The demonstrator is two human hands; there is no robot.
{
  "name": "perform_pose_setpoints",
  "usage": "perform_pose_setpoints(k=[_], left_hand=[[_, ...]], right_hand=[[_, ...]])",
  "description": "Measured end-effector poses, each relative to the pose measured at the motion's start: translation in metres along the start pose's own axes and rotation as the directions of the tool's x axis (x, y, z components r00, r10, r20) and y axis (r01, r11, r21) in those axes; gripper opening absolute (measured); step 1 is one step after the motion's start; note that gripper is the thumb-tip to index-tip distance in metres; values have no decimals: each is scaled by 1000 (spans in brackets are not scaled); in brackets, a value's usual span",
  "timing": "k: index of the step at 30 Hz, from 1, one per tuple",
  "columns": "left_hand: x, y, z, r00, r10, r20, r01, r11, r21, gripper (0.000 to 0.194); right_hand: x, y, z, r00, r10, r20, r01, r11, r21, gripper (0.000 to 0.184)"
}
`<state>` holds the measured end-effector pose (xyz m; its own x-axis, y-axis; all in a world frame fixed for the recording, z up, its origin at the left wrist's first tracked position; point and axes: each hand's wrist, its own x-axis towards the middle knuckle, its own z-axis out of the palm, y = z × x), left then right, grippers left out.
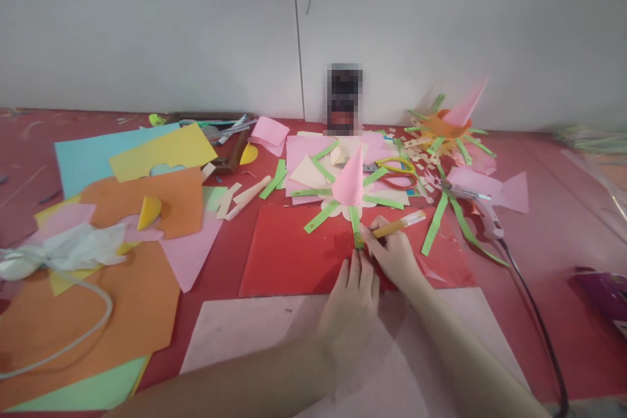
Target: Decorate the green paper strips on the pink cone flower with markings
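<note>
My left hand [351, 304] lies flat, fingers together, on a red paper sheet [289, 255], pressing near the end of a green paper strip [356, 227]. My right hand [394, 255] is closed around a yellow pen-like tool [399, 225] whose tip meets the same strip. The strip belongs to a paper flower: a pink cone [349, 181] on a cream scalloped disc with green strips radiating outward. A pale pink sheet [245, 333] lies under my forearms.
Orange [83, 320], yellow, blue and pink sheets cover the left. Scissors [396, 173] with yellow and red handles lie behind the flower. A second orange flower [448, 124] stands at the back right. A glue gun [484, 212] with black cord [533, 313] lies right. White plastic [63, 248] sits left.
</note>
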<state>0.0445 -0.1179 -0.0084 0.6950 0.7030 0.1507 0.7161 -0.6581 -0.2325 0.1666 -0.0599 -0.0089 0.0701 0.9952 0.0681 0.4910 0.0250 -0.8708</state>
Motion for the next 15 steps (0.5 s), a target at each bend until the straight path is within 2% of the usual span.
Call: perform_pose_setpoints(k=[11,15], left_hand=[[1,-1,0,998,-26,-56,24,999,-45,35],[2,-2,-1,998,-20,-57,17,999,-41,35]], right_hand=[[0,-5,-3,1000,12,-11,-12,1000,-1,33],[0,-4,-2,1000,-21,-7,21,999,-32,34]])
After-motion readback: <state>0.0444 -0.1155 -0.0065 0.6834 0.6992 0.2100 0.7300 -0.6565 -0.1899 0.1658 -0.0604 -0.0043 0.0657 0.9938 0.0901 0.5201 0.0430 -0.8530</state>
